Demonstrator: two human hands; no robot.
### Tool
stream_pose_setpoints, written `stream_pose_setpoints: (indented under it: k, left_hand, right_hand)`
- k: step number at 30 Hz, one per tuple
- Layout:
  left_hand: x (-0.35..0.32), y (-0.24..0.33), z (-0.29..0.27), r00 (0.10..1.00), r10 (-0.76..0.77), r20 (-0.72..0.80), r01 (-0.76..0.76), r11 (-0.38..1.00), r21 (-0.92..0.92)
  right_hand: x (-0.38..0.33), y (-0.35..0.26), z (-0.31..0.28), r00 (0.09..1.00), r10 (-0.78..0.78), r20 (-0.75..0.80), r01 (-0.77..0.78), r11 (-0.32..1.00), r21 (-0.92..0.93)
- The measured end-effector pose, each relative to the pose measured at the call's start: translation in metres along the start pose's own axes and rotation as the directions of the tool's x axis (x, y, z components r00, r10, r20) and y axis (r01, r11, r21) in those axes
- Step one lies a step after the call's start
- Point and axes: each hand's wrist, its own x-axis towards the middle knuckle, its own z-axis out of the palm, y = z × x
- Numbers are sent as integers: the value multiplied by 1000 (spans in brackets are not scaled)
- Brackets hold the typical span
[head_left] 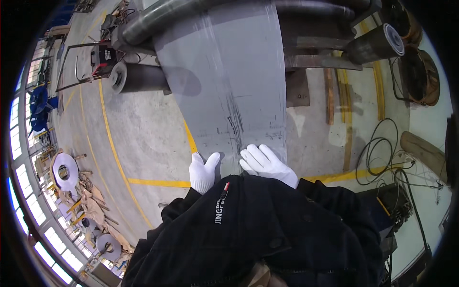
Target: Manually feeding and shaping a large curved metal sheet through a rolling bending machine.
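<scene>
"So where's the grey metal sheet point(244, 81)?"
"Running from the steel roller point(158, 21); the right grip point(270, 166) lies spread on it."
"And the left grip point(202, 173)?"
"Thumb apart, at the sheet's left edge; can't tell if pinching."

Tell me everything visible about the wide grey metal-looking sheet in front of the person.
The wide grey metal-looking sheet runs from beside a dark cylindrical metal roller at the top of the view toward the wearer. Its dull surface has pale scuffs farther away and dark smudges and streaks nearer. The white-gloved left hand is at its left edge, thumb over the surface; the white-gloved right hand lies over it toward the right. Its near end is hidden by the hands and black jacket.
</scene>
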Motion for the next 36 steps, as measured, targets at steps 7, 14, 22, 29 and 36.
stream_pose_setpoints:
  k: [7, 14, 22, 29, 36]
  left_hand:
    - [34, -8, 29, 995, 103, -14, -104, 986, -133]
    - [91, -46, 72, 908, 347, -233, -367, 929, -45]
    - [52, -31, 36, 946, 300, -120, -258, 925, 279]
    - [2, -8, 10, 976, 214, -32, -200, 950, 239]
    - [-19, -6, -5, 985, 171, 14, -168, 942, 290]
  right_hand:
    - [8, 35, 38, 998, -23, 57, 30, 993, -111]
    - [31, 86, 104, 960, -78, 268, 145, 960, -241]
    - [-15, 35, 71, 977, -145, -159, 121, 981, -152]
    - [-33, -21, -2, 996, -64, 53, 69, 992, -102]
    - [-43, -52, -78, 619, 785, -26, -684, 555, 473]
